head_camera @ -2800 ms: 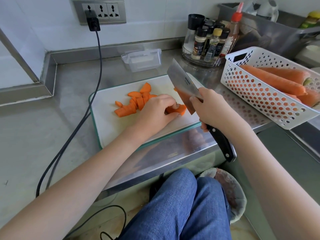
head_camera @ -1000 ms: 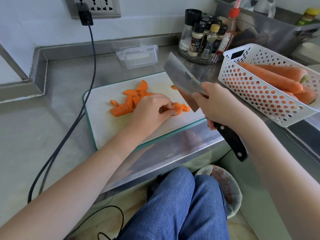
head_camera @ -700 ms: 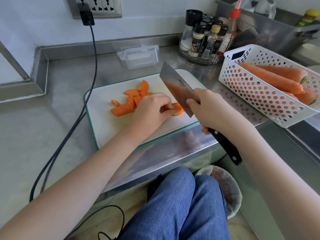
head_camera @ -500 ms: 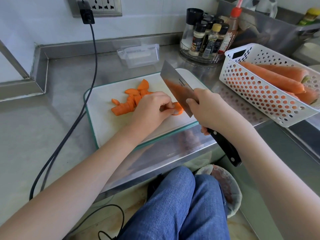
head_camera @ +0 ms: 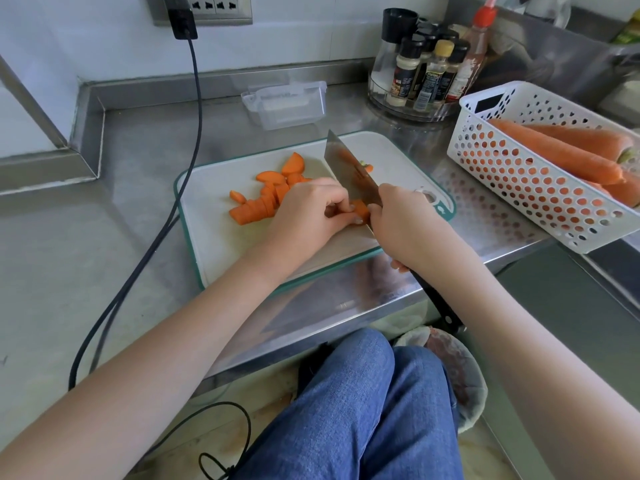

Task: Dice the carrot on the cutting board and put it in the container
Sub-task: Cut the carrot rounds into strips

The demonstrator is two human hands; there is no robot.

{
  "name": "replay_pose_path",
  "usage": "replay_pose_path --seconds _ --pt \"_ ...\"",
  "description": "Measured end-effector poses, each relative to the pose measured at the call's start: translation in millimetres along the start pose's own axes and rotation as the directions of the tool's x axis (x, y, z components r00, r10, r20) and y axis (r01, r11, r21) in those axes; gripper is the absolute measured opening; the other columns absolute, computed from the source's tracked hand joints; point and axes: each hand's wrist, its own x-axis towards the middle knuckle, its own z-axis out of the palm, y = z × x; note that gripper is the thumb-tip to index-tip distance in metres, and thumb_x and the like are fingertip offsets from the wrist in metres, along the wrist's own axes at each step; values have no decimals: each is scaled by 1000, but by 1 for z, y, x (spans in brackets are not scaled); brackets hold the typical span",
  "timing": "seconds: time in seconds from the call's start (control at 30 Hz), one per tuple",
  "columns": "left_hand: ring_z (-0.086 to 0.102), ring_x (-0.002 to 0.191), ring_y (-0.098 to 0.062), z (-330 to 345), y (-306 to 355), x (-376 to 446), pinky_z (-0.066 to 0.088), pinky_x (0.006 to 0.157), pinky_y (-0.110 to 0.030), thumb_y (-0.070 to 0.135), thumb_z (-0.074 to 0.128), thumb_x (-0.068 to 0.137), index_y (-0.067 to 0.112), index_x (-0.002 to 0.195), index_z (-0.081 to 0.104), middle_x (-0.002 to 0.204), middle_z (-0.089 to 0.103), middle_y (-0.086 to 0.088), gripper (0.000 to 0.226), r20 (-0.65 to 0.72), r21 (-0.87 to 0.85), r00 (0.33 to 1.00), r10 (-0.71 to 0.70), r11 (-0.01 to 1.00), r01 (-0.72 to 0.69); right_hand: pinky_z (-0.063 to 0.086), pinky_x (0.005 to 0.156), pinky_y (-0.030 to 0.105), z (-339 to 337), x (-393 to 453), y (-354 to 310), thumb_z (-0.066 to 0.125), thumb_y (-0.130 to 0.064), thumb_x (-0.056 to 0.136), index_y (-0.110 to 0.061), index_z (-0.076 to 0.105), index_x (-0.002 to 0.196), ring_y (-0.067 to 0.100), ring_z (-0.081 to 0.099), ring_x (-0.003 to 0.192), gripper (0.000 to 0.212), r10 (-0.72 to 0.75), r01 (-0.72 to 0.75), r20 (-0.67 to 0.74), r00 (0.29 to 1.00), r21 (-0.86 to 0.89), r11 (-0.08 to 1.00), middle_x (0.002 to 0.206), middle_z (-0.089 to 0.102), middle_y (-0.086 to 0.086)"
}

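Note:
A white cutting board (head_camera: 221,244) with a teal rim lies on the steel counter. Several cut carrot pieces (head_camera: 263,199) sit on its far left part. My left hand (head_camera: 308,211) curls its fingers over a carrot piece (head_camera: 360,209) near the board's middle and holds it down. My right hand (head_camera: 401,223) grips a cleaver (head_camera: 349,173) by its black handle, the blade down against that piece, right beside my left fingertips. A clear plastic container (head_camera: 285,103) stands behind the board.
A white perforated basket (head_camera: 519,178) with whole carrots sits at the right. A spice rack (head_camera: 422,74) stands at the back. A black power cable (head_camera: 173,202) runs down the counter left of the board. A bin (head_camera: 460,368) is on the floor below.
The cleaver has come down from its raised position onto the carrot piece and shifted left toward my left fingertips. My left hand stays on the piece.

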Motion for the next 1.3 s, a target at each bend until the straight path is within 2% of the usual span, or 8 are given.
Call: replay_pose_path --seconds 0.13,0.27,0.43,0.6,0.8,1.07,1.23,1.3 --pt "59 70 -21 0 0 1 46 64 -36 17 78 72 6 62 60 73 63 -6 23 -7 2 1000 -4 1000 4 41 44 29 -8 0 1 36 -24 101 -15 38 82 25 48 57 20 -26 26 35 999 9 1000 73 46 7" --pt "58 70 -16 0 2 1 44 64 -22 15 80 70 5 62 62 73 62 1 21 -20 -6 1000 -4 1000 4 43 35 25 -26 1 5 37 -25 101 -10 42 90 21 50 41 19 -27 27 14 1000 27 999 74 55 8" --pt "58 72 -12 -1 2 1 44 65 -15 11 79 70 5 66 65 77 66 -4 16 -5 -14 999 -31 999 31 35 27 19 -42 -6 1 35 -24 102 -16 34 73 9 45 21 30 27 -26 -10 1000 145 989 73 51 12" --pt "59 78 -13 -6 3 -1 43 68 -9 7 76 72 4 72 67 81 68 -7 10 16 -39 997 -70 997 71 48 34 29 -37 -13 -6 35 -24 102 -18 32 72 17 50 30 31 8 -9 12 1000 127 992 65 51 11" --pt "58 76 -15 -7 5 -1 45 68 -19 10 76 72 2 69 63 78 67 -7 16 24 -27 997 -66 997 67 45 32 25 -31 -12 -8 36 -24 102 -17 33 72 18 52 32 31 16 -17 10 1000 95 995 71 51 11" --pt "56 74 -12 -9 5 -2 40 65 -9 11 75 74 9 65 59 77 65 -4 19 45 -21 997 -68 997 69 32 26 16 -30 -11 -8 34 -25 103 -13 37 83 9 44 20 23 48 -56 68 996 116 992 71 51 12" --pt "58 72 -17 -9 6 -1 40 64 -13 11 76 73 7 64 60 77 65 -6 19 57 -17 995 -84 996 86 36 25 21 -22 -8 -11 34 -23 103 -10 38 95 21 51 38 15 57 -61 50 997 85 994 77 51 14" --pt "57 71 -18 -8 5 -1 43 64 -22 13 77 73 11 62 57 75 65 -5 23 50 -4 995 -82 997 83 50 40 32 -11 -6 -10 37 -22 101 -12 38 93 26 56 55 13 26 -28 38 999 55 998 80 53 14"
